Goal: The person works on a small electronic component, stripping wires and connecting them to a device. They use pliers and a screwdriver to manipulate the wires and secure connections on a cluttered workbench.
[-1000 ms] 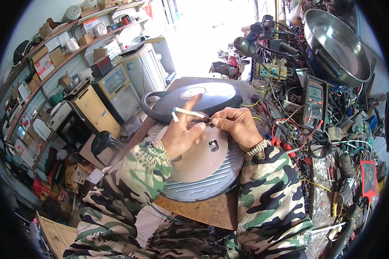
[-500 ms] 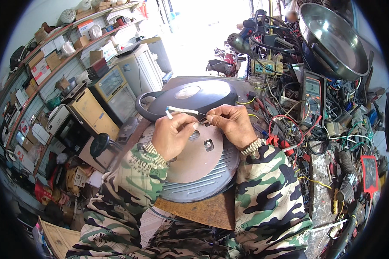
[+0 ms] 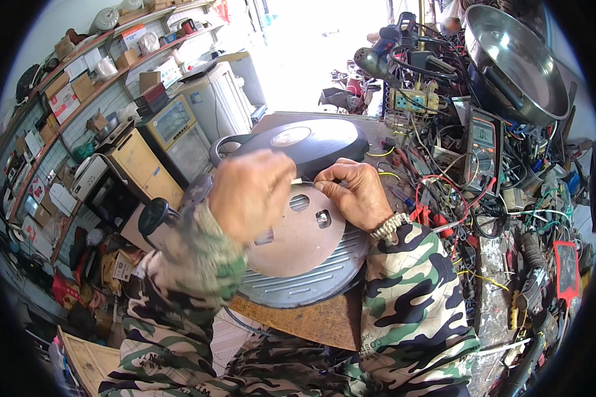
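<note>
My left hand (image 3: pixel 249 192) is blurred and closed, raised above the brown round metal plate (image 3: pixel 301 238); the white sleeved wire it held earlier is hidden behind it. My right hand (image 3: pixel 353 192) pinches the thin wire end (image 3: pixel 309 181) just above the plate's far edge. The plate has two slots and lies on a grey ribbed round base (image 3: pixel 311 281). Beyond the hands lies a dark appliance lid (image 3: pixel 304 142) with a handle.
A multimeter (image 3: pixel 482 149), tangled wires and tools crowd the bench at the right. A steel pan (image 3: pixel 516 63) hangs top right. Shelves with boxes, microwave ovens and a white machine stand at the left. A wooden board (image 3: pixel 311 321) lies under the base.
My left hand has swung up and toward me, blurring and covering the white wire. My right hand stays nearly still, pinching the wire end.
</note>
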`<action>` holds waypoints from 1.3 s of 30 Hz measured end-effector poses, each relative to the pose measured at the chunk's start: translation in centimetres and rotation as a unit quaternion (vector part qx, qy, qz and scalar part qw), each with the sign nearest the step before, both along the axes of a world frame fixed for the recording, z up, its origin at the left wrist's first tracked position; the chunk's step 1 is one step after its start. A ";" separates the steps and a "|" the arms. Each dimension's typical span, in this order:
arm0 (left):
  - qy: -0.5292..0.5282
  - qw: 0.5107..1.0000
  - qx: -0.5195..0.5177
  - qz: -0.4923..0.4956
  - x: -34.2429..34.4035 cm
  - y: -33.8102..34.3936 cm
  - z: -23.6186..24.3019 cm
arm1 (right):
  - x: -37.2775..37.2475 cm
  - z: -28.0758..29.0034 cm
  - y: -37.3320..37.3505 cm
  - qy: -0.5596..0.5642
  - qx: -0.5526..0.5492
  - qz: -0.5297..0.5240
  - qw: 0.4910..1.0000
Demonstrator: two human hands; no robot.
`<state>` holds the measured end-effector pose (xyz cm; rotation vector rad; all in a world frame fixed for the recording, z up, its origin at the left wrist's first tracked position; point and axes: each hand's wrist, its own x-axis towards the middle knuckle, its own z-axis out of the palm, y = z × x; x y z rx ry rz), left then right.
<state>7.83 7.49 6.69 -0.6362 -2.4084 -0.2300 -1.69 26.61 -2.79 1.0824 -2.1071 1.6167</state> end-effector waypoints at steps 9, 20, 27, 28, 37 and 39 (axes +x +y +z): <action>-0.274 0.947 0.165 -0.019 -9.2 -3.8 -3.2 | -0.2 0.4 0.9 -0.096 -0.004 0.102 0.990; 0.003 0.981 0.178 -0.073 -6.4 -5.0 -4.2 | -0.6 -0.1 1.1 -0.170 -0.088 0.109 0.975; -0.077 0.953 0.127 -0.264 -7.2 -3.0 -4.2 | 0.2 1.1 1.2 -0.212 -0.089 0.133 0.964; -0.098 0.952 0.134 -0.257 -7.3 -2.9 -4.4 | 0.2 1.1 1.3 -0.220 -0.092 0.133 0.962; -0.209 0.938 0.218 -0.171 -6.3 -1.7 -5.7 | -0.6 -0.1 0.9 -0.181 -0.127 0.115 0.969; -0.321 0.864 0.344 -0.182 -7.0 -0.5 -7.3 | -0.8 -0.4 1.7 -0.176 -0.106 0.071 0.976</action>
